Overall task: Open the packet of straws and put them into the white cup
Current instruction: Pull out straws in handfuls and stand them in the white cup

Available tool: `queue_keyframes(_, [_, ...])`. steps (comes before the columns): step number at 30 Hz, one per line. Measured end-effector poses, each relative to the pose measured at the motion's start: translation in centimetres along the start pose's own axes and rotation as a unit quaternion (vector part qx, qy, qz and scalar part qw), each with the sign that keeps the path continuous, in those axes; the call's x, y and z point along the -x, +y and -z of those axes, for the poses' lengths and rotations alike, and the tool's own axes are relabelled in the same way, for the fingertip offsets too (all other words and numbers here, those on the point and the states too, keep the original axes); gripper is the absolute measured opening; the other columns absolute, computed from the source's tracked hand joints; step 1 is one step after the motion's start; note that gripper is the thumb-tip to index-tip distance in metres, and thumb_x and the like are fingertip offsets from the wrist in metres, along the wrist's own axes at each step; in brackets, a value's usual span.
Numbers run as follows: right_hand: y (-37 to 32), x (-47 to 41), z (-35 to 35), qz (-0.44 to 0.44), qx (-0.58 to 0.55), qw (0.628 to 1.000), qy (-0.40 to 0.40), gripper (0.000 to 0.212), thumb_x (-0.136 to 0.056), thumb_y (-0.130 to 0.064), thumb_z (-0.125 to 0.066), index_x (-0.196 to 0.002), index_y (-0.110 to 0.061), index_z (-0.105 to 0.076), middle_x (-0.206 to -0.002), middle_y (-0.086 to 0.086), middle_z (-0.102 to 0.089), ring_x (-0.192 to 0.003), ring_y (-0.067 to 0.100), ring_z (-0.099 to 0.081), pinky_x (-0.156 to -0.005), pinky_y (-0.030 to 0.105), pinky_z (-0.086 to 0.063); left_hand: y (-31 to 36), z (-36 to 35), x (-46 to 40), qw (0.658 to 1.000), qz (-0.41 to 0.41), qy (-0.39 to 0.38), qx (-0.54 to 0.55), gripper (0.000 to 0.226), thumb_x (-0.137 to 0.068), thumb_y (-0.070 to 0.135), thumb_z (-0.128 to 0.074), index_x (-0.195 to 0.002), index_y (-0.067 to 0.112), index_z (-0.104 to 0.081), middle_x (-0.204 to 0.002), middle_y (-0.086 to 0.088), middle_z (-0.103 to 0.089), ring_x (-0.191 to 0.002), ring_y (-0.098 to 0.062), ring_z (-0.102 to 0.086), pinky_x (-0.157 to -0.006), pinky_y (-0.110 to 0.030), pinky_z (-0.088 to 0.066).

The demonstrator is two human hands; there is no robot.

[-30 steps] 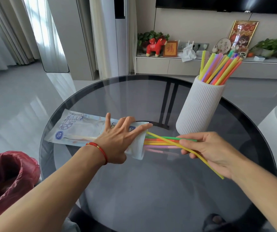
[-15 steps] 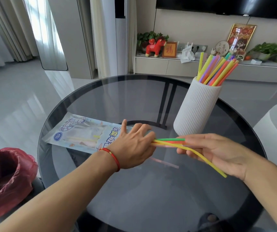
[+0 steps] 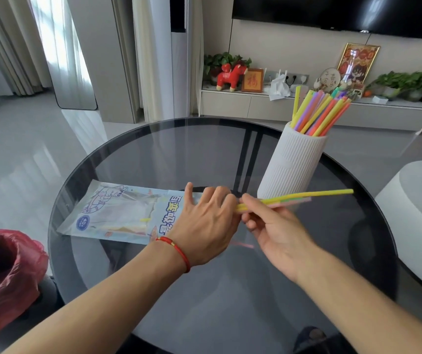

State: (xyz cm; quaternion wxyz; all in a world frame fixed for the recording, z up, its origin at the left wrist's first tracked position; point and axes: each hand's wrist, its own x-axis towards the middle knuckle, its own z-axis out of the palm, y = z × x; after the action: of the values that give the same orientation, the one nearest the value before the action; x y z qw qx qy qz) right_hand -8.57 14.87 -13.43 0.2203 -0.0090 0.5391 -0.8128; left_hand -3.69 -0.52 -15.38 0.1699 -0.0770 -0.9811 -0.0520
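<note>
The straw packet (image 3: 118,213), pale blue and mostly see-through, lies flat on the glass table (image 3: 179,149), with a few straws (image 3: 128,228) still inside. My left hand (image 3: 204,226) covers its right, open end with the fingers curled down on it. My right hand (image 3: 273,231) pinches a small bunch of yellow, green and pink straws (image 3: 307,196) that points right, level, just in front of the white ribbed cup (image 3: 294,164). Several coloured straws (image 3: 317,116) stand in the cup. One pink straw (image 3: 243,244) lies on the glass between my hands.
A bin lined with a red bag (image 3: 3,272) stands at the lower left beside the table. A white rounded seat (image 3: 416,213) is close on the right. The cup stands near the table's far right edge.
My right hand has pulled the bunch of straws out of the packet and turned it, so the long ends now point right past the cup. My left hand has curled at the packet's opening.
</note>
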Motion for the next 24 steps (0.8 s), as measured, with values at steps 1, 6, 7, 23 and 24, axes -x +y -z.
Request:
queue_keyframes(1, [0.2,0.0,-0.2,0.022,0.030,0.999,0.022,0.007,-0.094,-0.004,-0.074,-0.091,0.003,-0.072,-0.069,0.009,-0.065,-0.055,0.010,-0.058,-0.050,0.016,-0.049,-0.1,-0.1,0.1,1.000,0.005,-0.009,0.000,0.025,-0.098,0.038,-0.033,-0.108,0.018,-0.045,-0.119,-0.001,-0.051,-0.104,-0.025,-0.049,-0.106,-0.068,-0.030])
queue_keyframes(6, [-3.6,-0.4,3.1,0.147,0.196,0.968,0.048,0.011,-0.095,-0.006,-0.074,-0.091,0.004,-0.073,-0.060,0.008,-0.064,-0.052,0.012,-0.056,-0.048,0.019,-0.047,-2.0,-0.5,0.2,0.997,0.037,-0.067,0.030,0.029,-0.089,0.041,-0.049,-0.112,0.024,-0.046,-0.117,0.003,-0.049,-0.111,-0.022,-0.047,-0.112,-0.064,-0.022])
queue_keyframes(7, [-4.5,-0.3,3.9,0.155,0.220,0.962,0.043,0.010,-0.095,-0.006,-0.074,-0.089,0.002,-0.075,-0.061,0.009,-0.064,-0.052,0.014,-0.056,-0.048,0.019,-0.047,-2.3,-0.6,0.2,0.995,0.040,-0.079,0.042,0.029,-0.088,0.042,-0.051,-0.111,0.024,-0.050,-0.116,0.004,-0.051,-0.112,-0.021,-0.047,-0.113,-0.063,-0.023])
queue_keyframes(23, [-15.8,0.7,2.5,0.221,0.615,0.756,-0.038,0.019,-0.094,-0.032,-0.077,-0.081,-0.018,-0.072,-0.063,0.000,-0.073,-0.048,0.006,-0.063,-0.052,0.026,-0.052,-1.9,-1.7,0.3,0.987,0.023,-0.141,0.071,0.031,-0.091,0.053,-0.048,-0.117,0.037,-0.053,-0.129,0.006,-0.046,-0.122,-0.018,-0.041,-0.115,-0.061,-0.017])
queue_keyframes(24, [-15.1,0.1,2.0,0.214,0.628,0.748,-0.035,0.021,-0.093,-0.030,-0.076,-0.080,-0.015,-0.072,-0.063,0.002,-0.074,-0.050,0.008,-0.065,-0.054,0.033,-0.052,-1.6,-1.7,0.2,0.988,0.017,-0.142,0.063,0.033,-0.091,0.053,-0.046,-0.121,0.037,-0.050,-0.130,0.004,-0.044,-0.122,-0.020,-0.041,-0.115,-0.061,-0.017])
